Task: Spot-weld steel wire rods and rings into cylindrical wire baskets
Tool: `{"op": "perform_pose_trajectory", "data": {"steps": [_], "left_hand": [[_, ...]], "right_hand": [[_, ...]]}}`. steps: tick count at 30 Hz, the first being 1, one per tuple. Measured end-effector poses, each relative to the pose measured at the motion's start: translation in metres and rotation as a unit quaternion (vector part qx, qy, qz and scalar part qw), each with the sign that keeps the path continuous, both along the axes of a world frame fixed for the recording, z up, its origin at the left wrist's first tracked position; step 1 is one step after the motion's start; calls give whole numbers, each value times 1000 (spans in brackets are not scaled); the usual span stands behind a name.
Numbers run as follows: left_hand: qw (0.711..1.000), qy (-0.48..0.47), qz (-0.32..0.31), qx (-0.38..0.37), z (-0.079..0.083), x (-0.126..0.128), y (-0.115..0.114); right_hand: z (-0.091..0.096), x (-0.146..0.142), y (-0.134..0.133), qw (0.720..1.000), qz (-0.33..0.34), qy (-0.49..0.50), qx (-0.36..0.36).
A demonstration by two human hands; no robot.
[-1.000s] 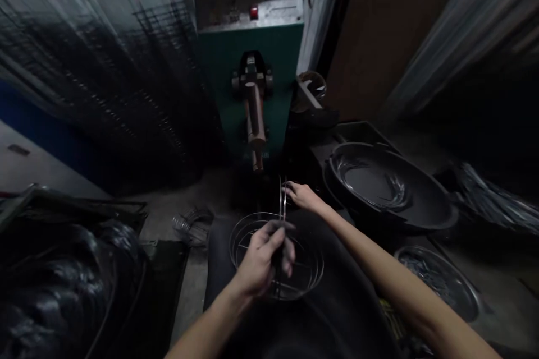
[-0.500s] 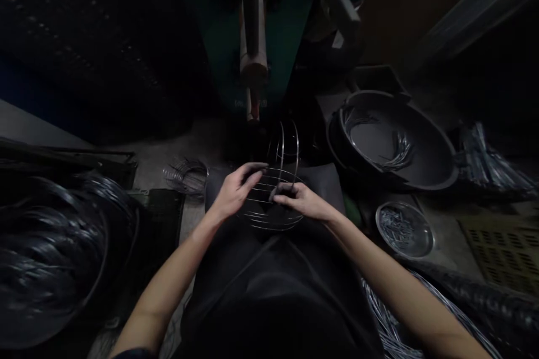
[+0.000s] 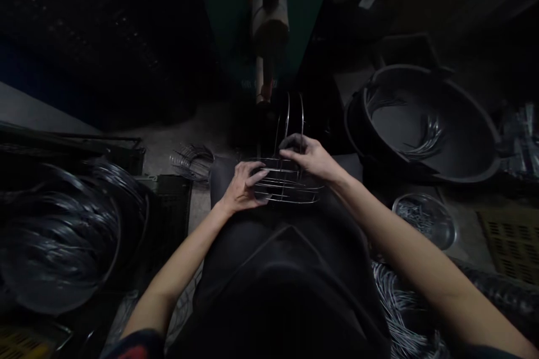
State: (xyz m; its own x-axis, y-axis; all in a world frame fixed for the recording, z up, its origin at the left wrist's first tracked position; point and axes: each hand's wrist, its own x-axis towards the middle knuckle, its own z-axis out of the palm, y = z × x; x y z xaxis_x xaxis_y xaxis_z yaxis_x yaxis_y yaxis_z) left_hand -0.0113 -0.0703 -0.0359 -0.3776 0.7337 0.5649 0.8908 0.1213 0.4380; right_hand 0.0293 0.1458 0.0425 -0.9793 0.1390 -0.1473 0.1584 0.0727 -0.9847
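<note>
A round wire rack (image 3: 295, 199) of thin, shiny parallel rods is held tilted above my dark apron (image 3: 290, 275). My left hand (image 3: 244, 188) is closed round its left edge, thumb below and fingers above. On its far side, my right hand (image 3: 309, 156) pinches at two upright curved wires (image 3: 302, 115) that rise beyond the rack. Whether these wires are joined to the rack I cannot tell. Just past them the rod-shaped electrode (image 3: 264, 81) of a green machine (image 3: 309, 17) points down.
To the right are a large black basin (image 3: 467, 146) with bent wires, a metal bowl (image 3: 448, 233) of small metal pieces and a yellow crate (image 3: 511, 241). A tub (image 3: 115, 252) of curved wires stands at left, near a wire coil (image 3: 191, 161) on the floor.
The rack has gone from lying nearly flat to tilted. My left hand has closed on its edge. My right hand has moved up and away from me along the curved wires.
</note>
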Motion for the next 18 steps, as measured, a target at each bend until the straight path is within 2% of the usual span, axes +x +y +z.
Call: {"op": "perform_pose_trajectory", "data": {"steps": [3, 7, 11, 18], "left_hand": [[997, 16, 11, 69, 18, -18, 14], [992, 17, 39, 122, 33, -40, 31], [989, -22, 66, 130, 40, -61, 37], [987, -44, 67, 143, 46, -82, 38]], "right_hand": [[12, -25, 8, 999, -40, 16, -17], [34, -57, 14, 996, -65, 10, -57], [48, -80, 13, 994, -89, 15, -62], [56, -106, 9, 990, -112, -5, -85]]}}
